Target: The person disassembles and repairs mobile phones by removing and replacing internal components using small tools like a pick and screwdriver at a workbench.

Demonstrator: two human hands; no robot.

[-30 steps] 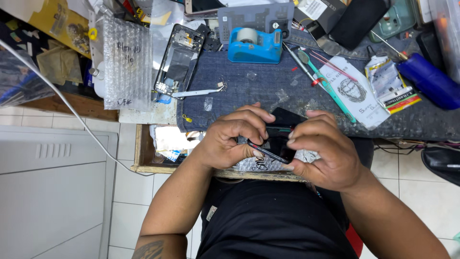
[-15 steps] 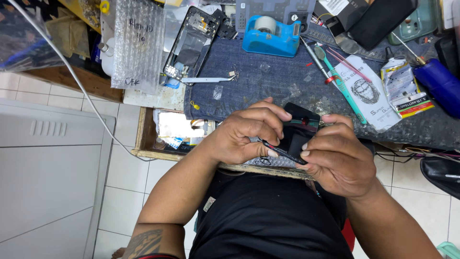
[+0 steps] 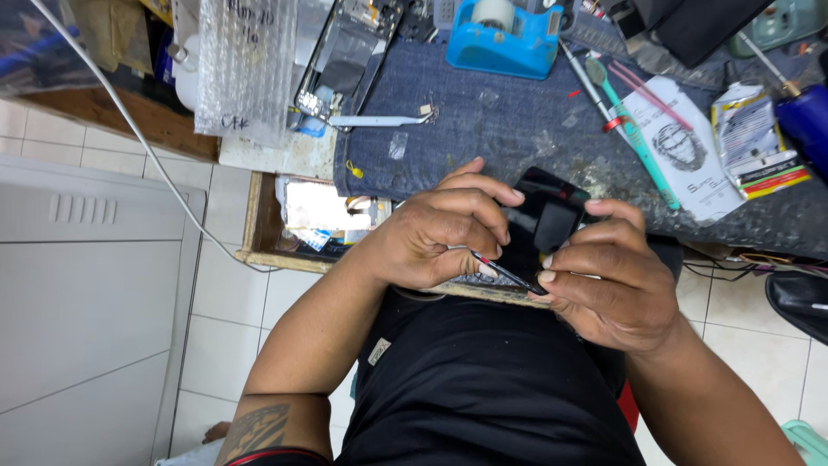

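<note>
Both hands grip a black phone (image 3: 542,226) at the tabletop's (image 3: 483,103) near edge: left hand (image 3: 440,237) fingers curl around it, right hand (image 3: 612,280) pinches a thin tool (image 3: 504,272). White printed packets (image 3: 690,147) lie right, a clear bubble-wrap bag (image 3: 246,65) left.

Black short-sleeved shirt (image 3: 483,388) with small pale tag near the side; dark tattoo (image 3: 263,429) on left upper arm; bare forearms.
</note>
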